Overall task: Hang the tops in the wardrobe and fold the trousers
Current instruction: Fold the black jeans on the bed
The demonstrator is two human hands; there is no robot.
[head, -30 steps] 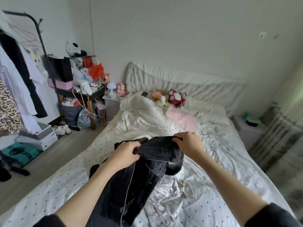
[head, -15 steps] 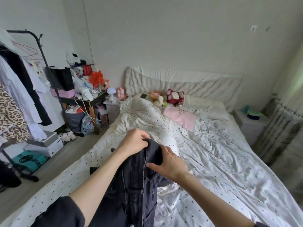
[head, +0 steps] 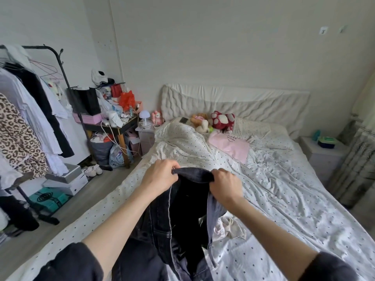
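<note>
both hands, left hand (head: 162, 175) and right hand (head: 224, 185), now grip the dark jeans (head: 182, 220) waistband apart above the bed (head: 284, 199) foot edge, where before they overlapped: folding begins.

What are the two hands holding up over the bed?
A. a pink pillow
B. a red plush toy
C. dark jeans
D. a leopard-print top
C: the left hand and the right hand each grip the top edge of the dark jeans, which hang down over the bed.
</note>
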